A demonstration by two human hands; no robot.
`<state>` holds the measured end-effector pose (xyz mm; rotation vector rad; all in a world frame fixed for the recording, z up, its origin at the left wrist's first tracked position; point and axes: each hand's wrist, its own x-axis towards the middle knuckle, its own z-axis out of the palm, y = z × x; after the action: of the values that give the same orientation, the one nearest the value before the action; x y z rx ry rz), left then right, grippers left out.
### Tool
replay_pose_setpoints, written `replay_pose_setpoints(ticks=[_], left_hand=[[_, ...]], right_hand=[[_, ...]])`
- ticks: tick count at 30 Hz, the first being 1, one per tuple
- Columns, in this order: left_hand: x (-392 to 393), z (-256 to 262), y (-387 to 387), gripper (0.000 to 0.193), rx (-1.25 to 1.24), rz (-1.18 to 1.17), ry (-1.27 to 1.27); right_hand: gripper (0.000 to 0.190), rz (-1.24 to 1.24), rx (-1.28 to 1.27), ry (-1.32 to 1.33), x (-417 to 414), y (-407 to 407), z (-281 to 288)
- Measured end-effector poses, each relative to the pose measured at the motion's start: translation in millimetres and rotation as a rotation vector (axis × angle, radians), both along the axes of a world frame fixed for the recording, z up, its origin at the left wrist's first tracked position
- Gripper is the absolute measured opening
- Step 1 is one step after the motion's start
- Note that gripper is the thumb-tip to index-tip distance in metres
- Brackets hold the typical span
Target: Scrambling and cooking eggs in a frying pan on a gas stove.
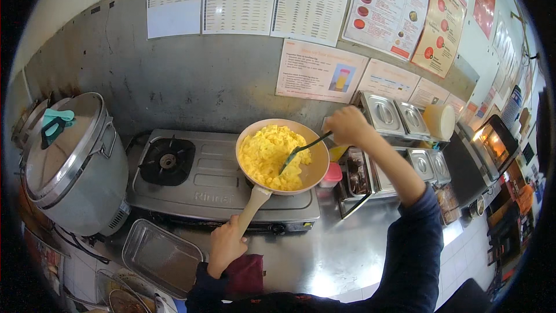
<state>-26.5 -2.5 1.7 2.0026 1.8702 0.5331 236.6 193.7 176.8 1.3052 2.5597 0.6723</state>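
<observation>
My left hand (pixel 227 243) grips the cream handle (pixel 254 206) of a frying pan (pixel 319 156) that sits over the right side of a gas stove (pixel 208 182). Yellow scrambled eggs (pixel 269 150) fill most of the pan, heaped toward its left and far side. In my right hand (pixel 349 126) is a dark green spatula (pixel 310 143), held from above by its handle, its blade partly sunk in the eggs. The pan hides the right burner.
At left stands a large lidded metal cooker (pixel 80 174); a bare black burner (pixel 167 161) lies beside it. An empty clear tray (pixel 160 254) and a maroon cloth (pixel 245 274) are in front. Lidded steel containers (pixel 382 113) and a pink-lidded tub (pixel 332 172) stand right. Papers (pixel 319 71) cover the wall.
</observation>
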Motion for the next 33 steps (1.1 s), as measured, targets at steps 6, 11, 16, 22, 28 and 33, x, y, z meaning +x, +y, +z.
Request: replay_pose_setpoints(ticks=[6, 11, 16, 22, 28, 33], left_hand=[[3, -2, 1, 0.042, 0.007, 0.010, -0.015], [0, -3, 2, 0.048, -0.022, 0.057, -0.057], [-2, -1, 4, 0.046, 0.017, -0.044, -0.007], [-6, -2, 3, 0.050, -0.027, -0.011, -0.046], [-3, -1, 1, 0.043, -0.009, -0.009, -0.047], [0, 2, 3, 0.045, -0.014, -0.038, 0.006]], right_hand=[[0.012, -0.075, 0.121, -0.058, 28, 17, 22], [0.017, -0.253, 0.069, -0.049, 25, 40, 11], [0.020, -0.338, 0.090, 0.071, 63, 103, -50], [0.023, -0.456, -0.713, 0.534, 65, 142, -124], [0.028, 0.056, -0.312, 0.476, 63, 131, -128], [0.033, -0.054, -0.115, 0.205, 47, 80, -98]])
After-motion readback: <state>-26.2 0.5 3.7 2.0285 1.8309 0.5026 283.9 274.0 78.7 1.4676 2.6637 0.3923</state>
